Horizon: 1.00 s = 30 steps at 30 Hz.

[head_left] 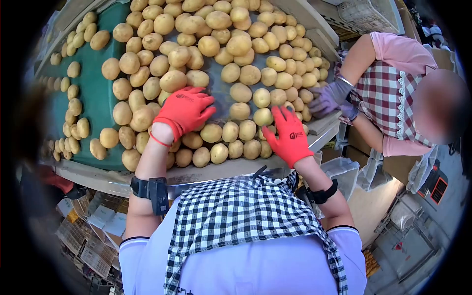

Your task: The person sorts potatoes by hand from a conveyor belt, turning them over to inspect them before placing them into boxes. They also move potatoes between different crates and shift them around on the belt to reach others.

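My left hand (186,109), in a red glove, rests over the pile with its fingers stretched to the right. Against its knuckles lies a large potato (173,81), and bare metal surface shows just past its fingertips. My right hand (291,137), also red-gloved, reaches up from the near edge with fingers apart. Its thumb is beside a potato (263,116), and its fingertips touch or nearly touch small potatoes at the right side. Neither hand has a potato visibly enclosed. Whatever lies under both palms is hidden.
Many pale potatoes cover the metal sorting table (221,98). A green belt (110,61) with more potatoes runs on the left. At right, a co-worker's purple-gloved hands (332,98) are at the table edge. A white crate (368,17) stands behind; plastic bags (339,172) hang below.
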Motion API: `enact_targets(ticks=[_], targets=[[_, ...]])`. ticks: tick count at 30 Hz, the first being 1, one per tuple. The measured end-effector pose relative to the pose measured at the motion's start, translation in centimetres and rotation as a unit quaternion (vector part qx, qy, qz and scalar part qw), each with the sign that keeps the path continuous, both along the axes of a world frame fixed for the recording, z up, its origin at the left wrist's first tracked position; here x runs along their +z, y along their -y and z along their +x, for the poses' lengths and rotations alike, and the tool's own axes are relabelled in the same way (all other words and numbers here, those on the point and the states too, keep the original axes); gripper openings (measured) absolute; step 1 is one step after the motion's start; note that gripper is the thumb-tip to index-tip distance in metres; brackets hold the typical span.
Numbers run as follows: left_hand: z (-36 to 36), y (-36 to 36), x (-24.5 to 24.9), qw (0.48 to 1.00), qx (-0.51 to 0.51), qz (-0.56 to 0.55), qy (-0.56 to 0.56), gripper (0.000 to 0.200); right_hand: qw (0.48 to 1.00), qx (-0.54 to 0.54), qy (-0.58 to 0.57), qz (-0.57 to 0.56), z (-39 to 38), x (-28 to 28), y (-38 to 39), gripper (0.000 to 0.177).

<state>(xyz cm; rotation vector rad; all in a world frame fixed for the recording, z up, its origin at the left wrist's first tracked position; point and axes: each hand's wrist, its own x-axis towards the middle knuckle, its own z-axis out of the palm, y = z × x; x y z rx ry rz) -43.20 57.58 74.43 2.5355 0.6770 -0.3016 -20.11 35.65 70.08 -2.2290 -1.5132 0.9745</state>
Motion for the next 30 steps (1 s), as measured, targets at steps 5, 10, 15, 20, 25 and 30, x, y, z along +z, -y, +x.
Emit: enact_targets(ticks=[5, 10, 15, 20, 25, 30], targets=[[-0.2, -0.5, 5.2, 0.964, 0.056, -0.257, 0.038, 0.024, 0.975, 0.157, 0.139, 0.073, -1.7, -2.4, -3.9, 0.080], [-3.1, -2.1, 8.1, 0.879, 0.273, -0.383, 0.074, 0.034, 0.981, -0.007, 0.179, -0.068, 3.4, -1.3, -11.8, 0.086], [-4.5, -3.8, 7.6, 0.875, 0.343, -0.330, 0.087, 0.039, 0.976, 0.102, 0.183, 0.065, -2.4, -1.2, -7.7, 0.084], [-4.4, -3.3, 7.3, 0.909, 0.323, -0.257, 0.062, 0.041, 0.962, 0.038, 0.267, -0.028, 4.2, -4.0, -2.9, 0.079], [-2.3, -0.8, 7.9, 0.940, 0.282, -0.192, 0.025, 0.038, 0.955, 0.013, 0.238, 0.178, 2.3, -2.0, -9.3, 0.068], [-0.6, 0.8, 7.2, 0.964, 0.159, -0.214, -0.016, 0.032, 0.953, 0.120, 0.184, 0.207, -6.6, 0.1, -13.6, 0.061]])
